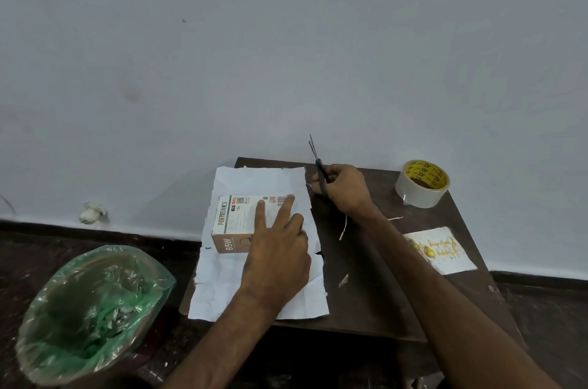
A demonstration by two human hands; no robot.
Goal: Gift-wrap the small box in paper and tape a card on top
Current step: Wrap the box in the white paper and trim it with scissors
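A small white and brown box [237,223] lies on a sheet of white wrapping paper [222,277] spread over the left part of a dark brown table [366,277]. My left hand [278,248] rests on the box with two straight fingers pressing its top. My right hand [342,190] grips black scissors [316,163] just past the paper's far right corner, blades pointing up and nearly closed. A roll of clear tape [421,183] stands at the table's far right. A birthday card [440,250] lies face up near the right edge.
Thin paper scraps [343,228] lie on the bare table between the paper and the card. A bin lined with a green bag [92,315] stands on the floor to the left. A pale wall rises right behind the table.
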